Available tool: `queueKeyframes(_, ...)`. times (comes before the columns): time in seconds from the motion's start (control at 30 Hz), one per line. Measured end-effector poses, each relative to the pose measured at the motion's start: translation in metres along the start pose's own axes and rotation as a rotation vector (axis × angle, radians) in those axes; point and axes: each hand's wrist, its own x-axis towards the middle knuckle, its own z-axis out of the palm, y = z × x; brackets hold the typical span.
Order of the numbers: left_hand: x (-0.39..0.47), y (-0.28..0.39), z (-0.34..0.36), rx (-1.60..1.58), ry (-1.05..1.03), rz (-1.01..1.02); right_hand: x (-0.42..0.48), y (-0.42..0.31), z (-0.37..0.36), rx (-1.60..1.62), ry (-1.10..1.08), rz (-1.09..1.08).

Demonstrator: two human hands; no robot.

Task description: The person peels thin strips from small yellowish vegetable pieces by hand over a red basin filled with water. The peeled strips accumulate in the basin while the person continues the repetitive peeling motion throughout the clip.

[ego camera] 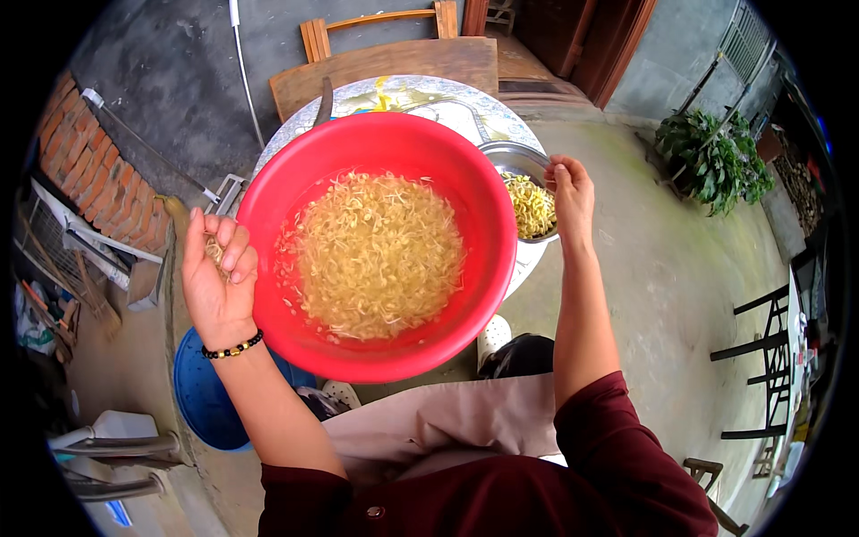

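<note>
A large red plastic basin (268, 201) stands before me, holding water and many floating bean sprouts (379, 255). My left hand (218, 275) is raised palm up beside the basin's left rim, its fingers curled around a small clump of sprout scraps (215, 252). A beaded bracelet (233, 346) circles that wrist. At the far right, my right hand (572, 194) has its fingertips drawn together at the rim of a steel bowl (500, 153); whether they pinch the rim or something small is unclear. Yellow bean sprouts (530, 205) lie in this bowl, which the basin partly covers.
The basin and bowl stand on a round table with a patterned cover (443, 94). A knife blade (325, 102) shows behind the basin. A blue bucket (208, 396) stands at my lower left. Beyond the table is a wooden bench (382, 64); a leafy plant (715, 158) grows at right.
</note>
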Motion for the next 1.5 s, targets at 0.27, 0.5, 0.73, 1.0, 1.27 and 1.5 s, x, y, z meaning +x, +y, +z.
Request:
queueKeyframes(0.27, 0.002, -0.031, 0.015, 0.04, -0.011, -0.227, -0.032, -0.086, 0.042, -0.513, -0.245, -0.284)
queueKeyframes(0.5, -0.001, -0.039, 0.029, 0.2, -0.072, -0.309, -0.05, -0.111, 0.078, -0.687, -0.824, -0.477)
queueKeyframes(0.73, -0.006, -0.046, 0.021, 0.256, -0.042, -0.306, -0.094, -0.115, 0.11, -0.75, -1.508, -0.294)
queueKeyframes(1.0, -0.006, -0.047, 0.012, 0.171, 0.007, -0.262, -0.076, -0.093, 0.146, -1.177, -1.315, -0.575)
queueKeyframes(1.27, -0.002, -0.044, 0.004, -0.077, 0.019, -0.288, -0.049, -0.057, 0.183, -1.215, -1.113, -0.516)
queueKeyframes(1.5, -0.001, -0.042, 0.001, -0.087, 0.021, -0.275, -0.05, -0.034, 0.222, -1.153, -1.129, -0.432)
